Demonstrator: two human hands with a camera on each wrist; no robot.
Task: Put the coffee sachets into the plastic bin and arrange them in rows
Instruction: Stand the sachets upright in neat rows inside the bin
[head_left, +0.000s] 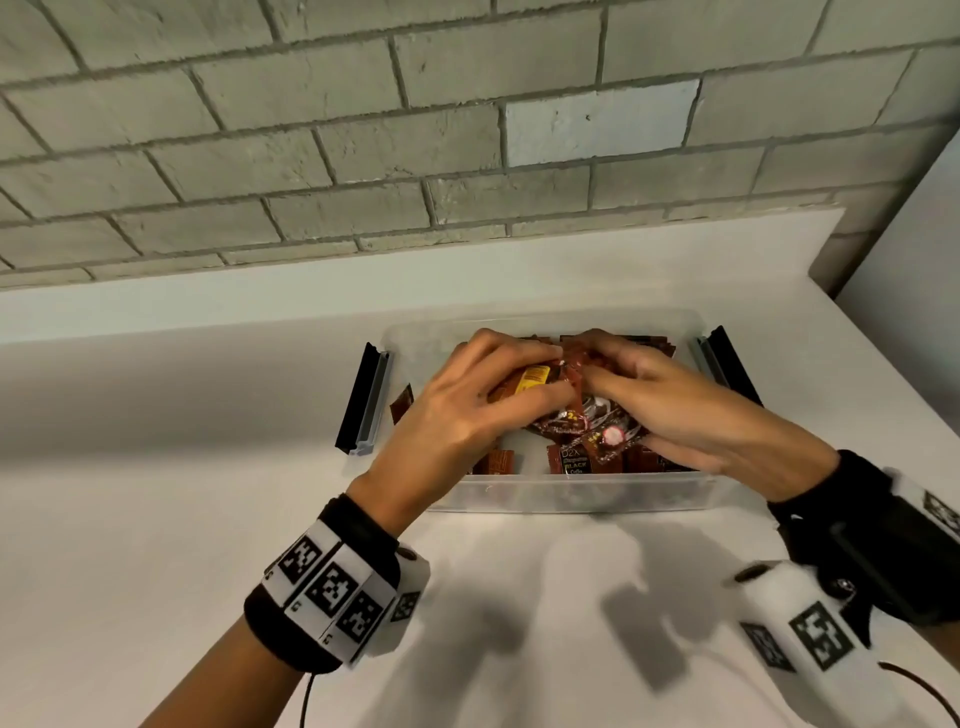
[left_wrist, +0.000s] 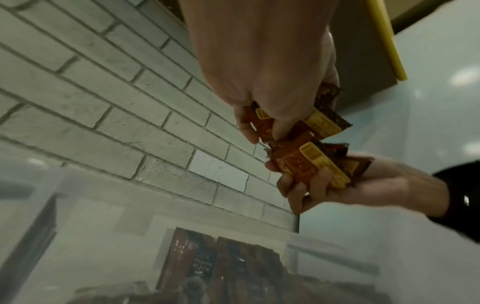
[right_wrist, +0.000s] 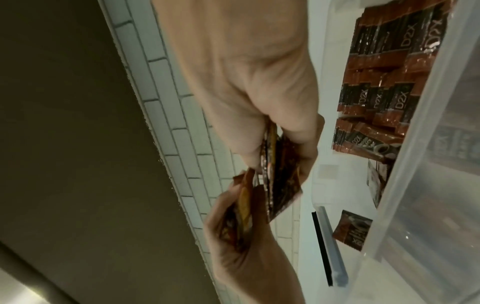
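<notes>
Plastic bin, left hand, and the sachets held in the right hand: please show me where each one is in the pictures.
plastic bin (head_left: 571, 493): head view, on its clear near wall.
left hand (head_left: 447, 410): head view, on the back of the hand.
sachets in the right hand (left_wrist: 311, 164): left wrist view, on the brown face of the front sachet.

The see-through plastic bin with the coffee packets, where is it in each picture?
Head view: the clear plastic bin sits mid-picture on the white counter, under both hands.
Left wrist view: its blurry wall fills the bottom, sachets showing through.
Right wrist view: its wall runs down the right side.
Shared landmark: the grey brick wall.
</notes>
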